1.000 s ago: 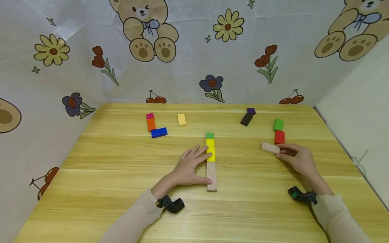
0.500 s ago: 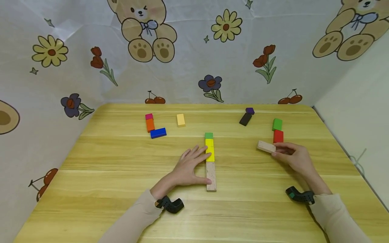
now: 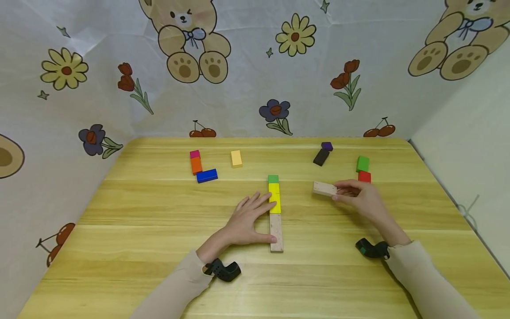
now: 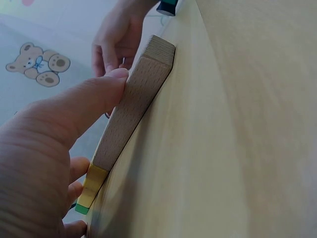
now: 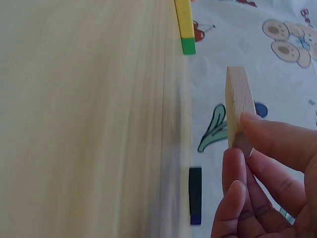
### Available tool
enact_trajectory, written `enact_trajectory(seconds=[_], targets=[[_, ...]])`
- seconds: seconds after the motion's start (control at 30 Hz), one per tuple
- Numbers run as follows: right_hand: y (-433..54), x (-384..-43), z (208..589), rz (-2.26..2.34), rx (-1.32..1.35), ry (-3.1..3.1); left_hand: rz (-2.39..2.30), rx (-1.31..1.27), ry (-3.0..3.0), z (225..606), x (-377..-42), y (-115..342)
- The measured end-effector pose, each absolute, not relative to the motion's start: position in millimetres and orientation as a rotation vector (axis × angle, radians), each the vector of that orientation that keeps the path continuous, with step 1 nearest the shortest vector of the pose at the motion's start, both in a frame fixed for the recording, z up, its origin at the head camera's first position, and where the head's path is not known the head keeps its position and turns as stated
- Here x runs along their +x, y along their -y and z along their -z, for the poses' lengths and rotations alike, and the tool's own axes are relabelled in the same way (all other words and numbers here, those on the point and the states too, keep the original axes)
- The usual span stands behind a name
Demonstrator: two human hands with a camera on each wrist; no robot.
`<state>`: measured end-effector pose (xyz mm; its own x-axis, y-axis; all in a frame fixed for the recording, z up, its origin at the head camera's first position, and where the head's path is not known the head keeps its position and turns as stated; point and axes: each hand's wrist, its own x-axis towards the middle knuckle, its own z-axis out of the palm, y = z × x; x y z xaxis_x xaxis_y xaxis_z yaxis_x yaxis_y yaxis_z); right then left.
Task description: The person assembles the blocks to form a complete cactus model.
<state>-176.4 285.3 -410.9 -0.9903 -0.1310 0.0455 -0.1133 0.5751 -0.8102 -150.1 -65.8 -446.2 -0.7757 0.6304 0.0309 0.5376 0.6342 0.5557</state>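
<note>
In the head view a straight row lies on the table: a small green block at the far end, yellow blocks after it, and a long plain wooden block nearest. My left hand is spread beside the row, fingertips on the yellow part and thumb on the plain block. The left wrist view shows that thumb against the plain block's side. To the right of the row my right hand pinches another plain wooden block by one end. In the right wrist view this block points away from my fingers.
At the back left stand pink, orange and blue blocks, with a cream block nearby. Back right hold purple and black blocks. Green and red blocks lie beyond my right hand.
My right hand has carried its plain wooden block leftward, away from the red block and closer to the row. The left hand has stayed in place on the row.
</note>
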Motion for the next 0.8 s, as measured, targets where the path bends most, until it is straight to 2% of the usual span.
enact_trajectory(seconds=[0.43,0.8], targets=[[-228.3,-199.8,413.3,1.365,-0.318,-2.666,-0.858,0.966,-2.684,444.6,-149.5,65.3],[-216.3,-202.7,423.8,1.389,-0.363,-2.649,-0.825,0.951,-2.688,445.3,-149.9,65.1]])
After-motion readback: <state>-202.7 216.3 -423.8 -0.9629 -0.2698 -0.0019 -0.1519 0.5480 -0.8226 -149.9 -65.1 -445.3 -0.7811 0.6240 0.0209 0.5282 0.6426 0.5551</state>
